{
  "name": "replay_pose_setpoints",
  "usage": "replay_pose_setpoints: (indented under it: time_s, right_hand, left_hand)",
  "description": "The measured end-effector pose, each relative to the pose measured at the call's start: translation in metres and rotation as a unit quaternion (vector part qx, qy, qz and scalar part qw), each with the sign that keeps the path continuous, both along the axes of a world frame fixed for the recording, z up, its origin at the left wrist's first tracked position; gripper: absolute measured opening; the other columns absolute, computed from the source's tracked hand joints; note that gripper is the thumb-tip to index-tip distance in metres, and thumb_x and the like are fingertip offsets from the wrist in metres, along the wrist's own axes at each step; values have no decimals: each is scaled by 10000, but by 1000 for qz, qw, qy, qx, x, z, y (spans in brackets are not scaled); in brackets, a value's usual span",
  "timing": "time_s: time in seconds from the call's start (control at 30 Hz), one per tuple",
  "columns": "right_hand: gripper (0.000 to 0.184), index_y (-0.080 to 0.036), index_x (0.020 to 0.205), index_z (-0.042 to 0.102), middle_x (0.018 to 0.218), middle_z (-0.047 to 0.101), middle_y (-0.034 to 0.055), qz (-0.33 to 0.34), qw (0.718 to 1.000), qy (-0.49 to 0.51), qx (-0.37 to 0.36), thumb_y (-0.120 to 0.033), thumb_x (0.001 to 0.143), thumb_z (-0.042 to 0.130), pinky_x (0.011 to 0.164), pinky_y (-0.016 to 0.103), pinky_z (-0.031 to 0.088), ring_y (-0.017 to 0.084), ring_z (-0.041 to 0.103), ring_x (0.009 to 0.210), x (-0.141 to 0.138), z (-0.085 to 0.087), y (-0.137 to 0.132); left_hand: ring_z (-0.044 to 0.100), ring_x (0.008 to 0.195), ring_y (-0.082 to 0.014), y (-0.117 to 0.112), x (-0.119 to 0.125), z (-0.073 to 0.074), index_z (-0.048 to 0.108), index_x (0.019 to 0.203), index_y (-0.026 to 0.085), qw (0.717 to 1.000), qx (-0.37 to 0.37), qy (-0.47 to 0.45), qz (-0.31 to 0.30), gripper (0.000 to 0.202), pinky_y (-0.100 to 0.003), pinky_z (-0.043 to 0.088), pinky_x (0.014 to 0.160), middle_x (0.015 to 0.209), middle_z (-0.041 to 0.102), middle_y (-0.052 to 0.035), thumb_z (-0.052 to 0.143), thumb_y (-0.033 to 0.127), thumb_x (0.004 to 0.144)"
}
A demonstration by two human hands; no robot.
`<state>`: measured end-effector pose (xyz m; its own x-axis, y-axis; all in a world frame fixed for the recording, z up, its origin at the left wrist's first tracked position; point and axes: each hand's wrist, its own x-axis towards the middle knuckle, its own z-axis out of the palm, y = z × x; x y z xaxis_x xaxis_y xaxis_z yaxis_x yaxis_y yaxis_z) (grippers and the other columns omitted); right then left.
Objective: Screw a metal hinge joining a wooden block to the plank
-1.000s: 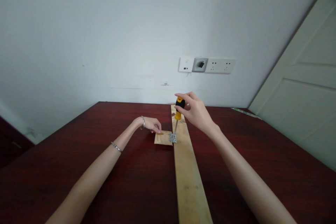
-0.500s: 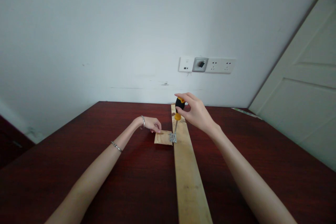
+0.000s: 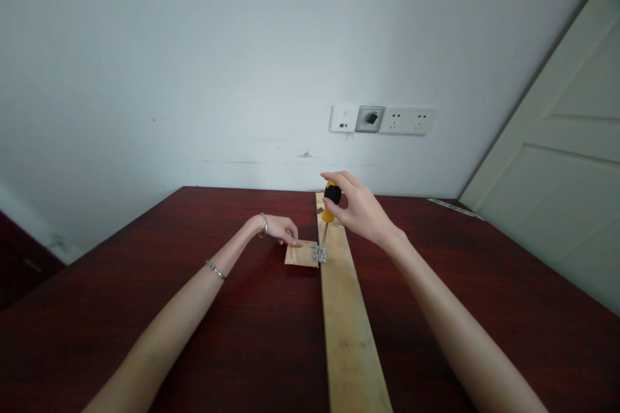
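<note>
My right hand (image 3: pixel 361 206) grips a yellow and black screwdriver (image 3: pixel 332 193) by its handle, fingers wrapped around the upper part. The shaft points down, its tip at a small metal hinge (image 3: pixel 320 253). One leaf of the hinge lies on a long wooden plank (image 3: pixel 349 310), the other on a small thin piece of wood (image 3: pixel 301 254) to the left. My left hand (image 3: pixel 283 230) pinches the far left corner of that small piece, fingers curled. Any screw under the tip is too small to make out.
The plank runs across a dark red table (image 3: pixel 217 335) toward the white wall (image 3: pixel 194 77). Wall sockets (image 3: pixel 407 120) sit above the table's back edge. A flat, pale strip (image 3: pixel 454 208) lies at the back right, near a white door (image 3: pixel 571 161).
My right fingers have shifted slightly around the screwdriver handle, which looks a little turned. The left hand, wood pieces and hinge stay where they were.
</note>
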<state>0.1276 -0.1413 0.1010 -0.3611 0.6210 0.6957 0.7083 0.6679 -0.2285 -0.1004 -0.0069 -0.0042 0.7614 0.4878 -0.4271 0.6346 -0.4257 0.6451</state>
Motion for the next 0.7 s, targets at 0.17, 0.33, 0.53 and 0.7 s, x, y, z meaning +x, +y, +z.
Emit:
replay_pose_setpoints:
  time_s: [0.17, 0.33, 0.53, 0.7]
  right_hand:
    - [507, -195, 1307, 453, 1230, 549, 128, 20, 1000, 19, -2, -167, 805, 521, 956, 428, 461, 257, 546, 1120, 0, -2, 1]
    - [421, -237, 1270, 495, 1156, 600, 104, -3, 1000, -5, 2, -308, 859, 559, 920, 472, 468, 276, 558, 1074, 3, -4, 6]
    - [473, -200, 1293, 460, 1161, 587, 114, 20, 999, 24, -7, -180, 825, 529, 957, 446, 443, 250, 545, 1079, 2, -4, 6]
    - [462, -205, 1278, 481, 1161, 565, 110, 30, 998, 40, -25, -261, 830, 580, 938, 432, 461, 246, 543, 1078, 2, -5, 6]
  left_hand:
    - [537, 601, -101, -1, 0, 1, 656, 830, 140, 1000, -2, 3, 1, 455, -215, 414, 569, 735, 631, -7, 724, 553, 653]
    - [539, 605, -106, -1, 1, 2, 651, 822, 143, 1000, 2, 5, 0, 440, -216, 410, 568, 721, 627, -6, 723, 544, 656]
    - [535, 595, -110, -2, 2, 3, 645, 817, 136, 1000, 1, 7, -2, 443, -223, 410, 565, 705, 615, -6, 714, 543, 657]
    - [543, 605, -111, -2, 1, 3, 646, 826, 139, 1000, 0, 8, 1, 447, -219, 412, 568, 712, 620, -4, 719, 544, 653]
